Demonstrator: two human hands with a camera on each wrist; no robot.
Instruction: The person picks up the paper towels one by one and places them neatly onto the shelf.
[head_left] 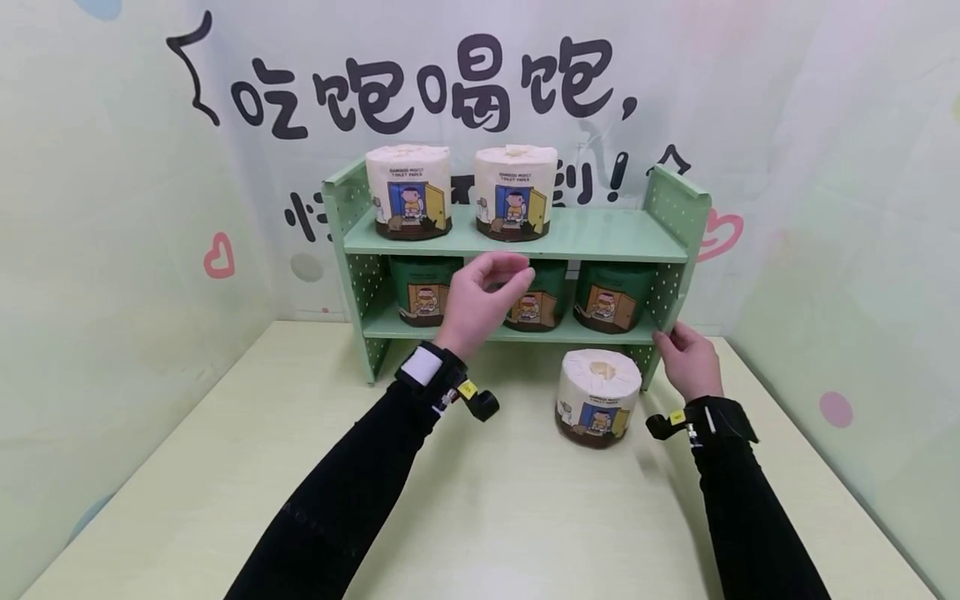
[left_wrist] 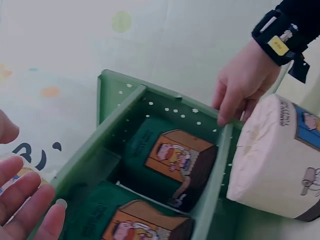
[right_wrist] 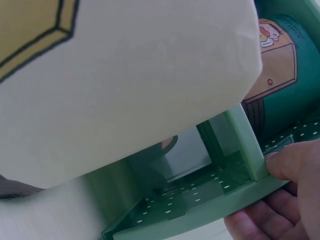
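Note:
A light green two-tier shelf with perforated sides stands on the table. My right hand grips the lower part of its right side panel; in the right wrist view the thumb lies on one side and the fingers on the other. My left hand hovers before the shelf's middle, fingers bent and holding nothing. Two white toilet paper rolls, the left roll and another roll, stand on the top tier. A third white roll sits on the table beside my right hand.
Green-wrapped rolls fill the lower tier: a left one, a middle one partly behind my left hand, and a right one. The pale table meets printed walls at the back and sides.

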